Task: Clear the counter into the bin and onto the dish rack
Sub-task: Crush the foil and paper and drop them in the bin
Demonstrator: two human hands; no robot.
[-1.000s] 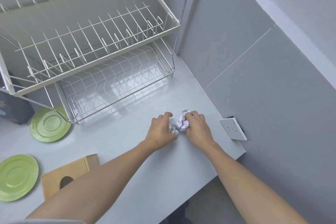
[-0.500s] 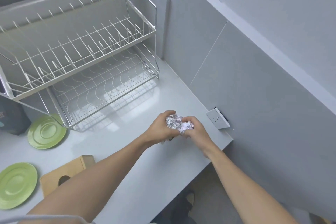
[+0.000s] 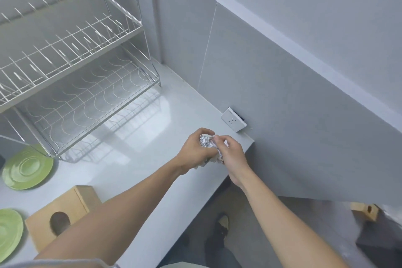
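Observation:
Both hands meet above the right end of the grey counter [image 3: 134, 159]. My left hand [image 3: 194, 152] is closed around a crumpled ball of silvery wrapper [image 3: 206, 142], and my right hand [image 3: 231, 154] pinches crumpled pale paper [image 3: 219, 154] against it. The scraps are lifted off the counter. A two-tier wire dish rack [image 3: 71, 65] stands empty at the back left. Two green plates lie at the left, one by the rack [image 3: 27, 167] and one at the frame edge [image 3: 8, 233]. No bin can be made out.
A wooden box with a round hole [image 3: 58, 213] sits under my left forearm. A white socket [image 3: 233, 119] sticks out of the grey wall right of my hands. The counter's edge drops to the floor just below them, where a shoe [image 3: 219, 227] shows.
My hands picked the crumpled scraps up off the counter and brought them together, lifting slightly. The camera has swung to the right, so the rack and plates sit further left.

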